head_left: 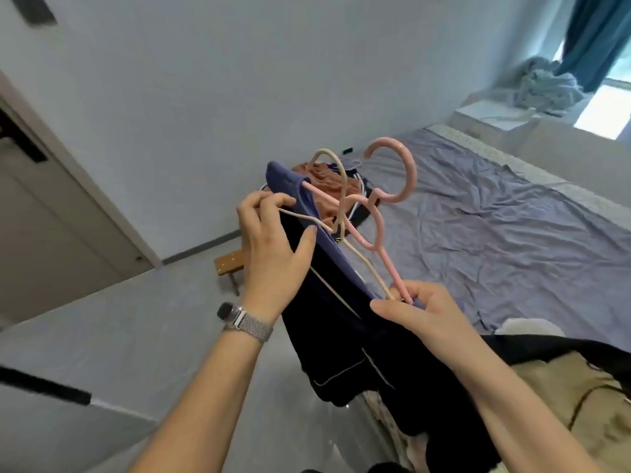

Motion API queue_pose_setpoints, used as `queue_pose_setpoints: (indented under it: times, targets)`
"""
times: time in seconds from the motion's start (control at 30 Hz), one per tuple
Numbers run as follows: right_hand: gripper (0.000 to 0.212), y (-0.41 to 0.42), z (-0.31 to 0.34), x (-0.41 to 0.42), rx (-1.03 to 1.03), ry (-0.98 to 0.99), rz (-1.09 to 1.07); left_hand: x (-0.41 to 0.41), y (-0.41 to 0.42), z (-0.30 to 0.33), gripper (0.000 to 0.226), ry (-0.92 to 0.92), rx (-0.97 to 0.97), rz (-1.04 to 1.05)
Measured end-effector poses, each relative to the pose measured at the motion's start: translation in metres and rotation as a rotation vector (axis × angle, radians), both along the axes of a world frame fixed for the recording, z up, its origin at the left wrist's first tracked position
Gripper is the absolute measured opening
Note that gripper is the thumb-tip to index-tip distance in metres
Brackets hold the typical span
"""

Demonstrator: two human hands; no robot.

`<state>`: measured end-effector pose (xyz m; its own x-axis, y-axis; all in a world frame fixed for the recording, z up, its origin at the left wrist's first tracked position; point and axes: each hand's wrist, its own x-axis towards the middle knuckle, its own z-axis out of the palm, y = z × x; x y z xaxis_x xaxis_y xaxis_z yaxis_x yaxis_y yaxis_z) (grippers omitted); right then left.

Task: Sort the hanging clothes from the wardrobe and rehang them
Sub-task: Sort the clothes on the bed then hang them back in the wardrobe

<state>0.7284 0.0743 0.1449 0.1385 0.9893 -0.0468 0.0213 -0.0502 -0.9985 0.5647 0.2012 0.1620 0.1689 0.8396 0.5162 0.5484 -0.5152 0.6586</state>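
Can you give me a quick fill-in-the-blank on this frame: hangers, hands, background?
1. The thicker hanger with the large round hook is ____ in colour.
2. The watch sits on the person's ____ wrist.
3. The right hand pinches the ends of ____ hangers.
4. The dark garment hangs ____ the hangers.

Missing words: pink; left; two; below

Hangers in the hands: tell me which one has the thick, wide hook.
The pink hanger. Its hook is a broad, chunky plastic curl, and its neck has rounded loops. The cream hanger beside it is thin, with a slim, narrow hook.
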Motion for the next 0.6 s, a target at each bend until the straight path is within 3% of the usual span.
queue_pose_setpoints:
  times: [0.1,0.17,0.3,0.6]
  targets:
    - [0.046,0.027,-0.001,-0.069,0.002,-0.01,0.11,-0.053,-0.046,-0.013,0.015,-0.188,-0.462,-0.111]
    - [0.038,0.037,-0.007,-0.111,0.013,-0.024,0.227,-0.073,-0.07,-0.025,0.025,-0.382,-0.722,-0.178]
    - [0.039,0.045,-0.006,-0.167,0.093,-0.156,0.451,-0.112,-0.085,-0.028,0.016,-0.619,-0.638,0.057]
    - [0.037,0.065,0.001,-0.266,0.031,-0.073,0.898,-0.209,-0.117,-0.014,0.009,-0.75,-0.473,0.448]
